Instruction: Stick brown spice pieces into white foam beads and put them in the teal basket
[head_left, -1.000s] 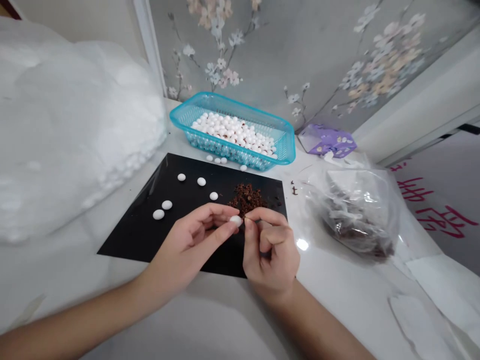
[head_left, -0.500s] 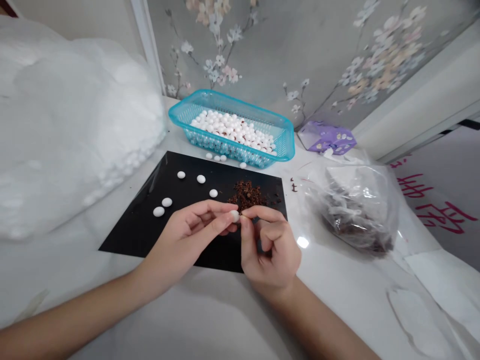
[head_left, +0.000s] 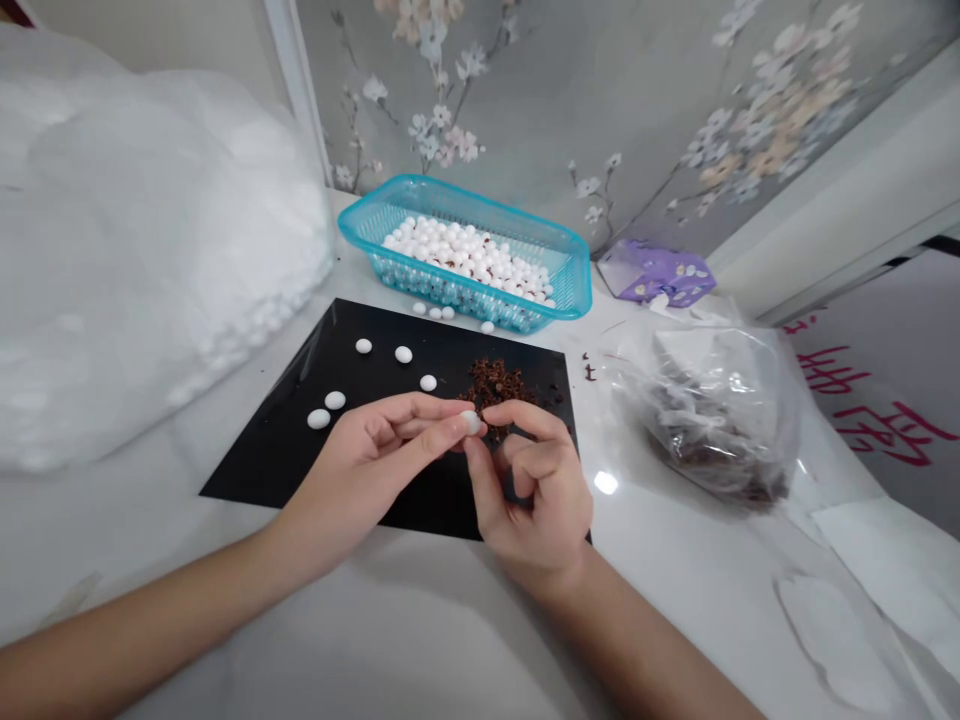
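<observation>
- Right hand [head_left: 536,510] has edged left toward the bead; its thumb and forefinger stand slightly apart, other fingers curled. Whether they hold anything tiny cannot be told.
- Left hand [head_left: 360,470] pinches a white bead [head_left: 471,422] firmly between thumb and fingertips, above the black mat [head_left: 262,470].
- Five white beads [head_left: 335,400] lie spaced on the mat; four more sit just past its far edge.
- Many beads remain in the teal basket [head_left: 570,270], close behind the mat.
- Brown crumbs [head_left: 495,385] heap on the mat just beyond the hands; a plastic bag [head_left: 712,420] of similar crumbs lies right of the mat.
- Open table [head_left: 375,640] runs along the mat's near edge.
</observation>
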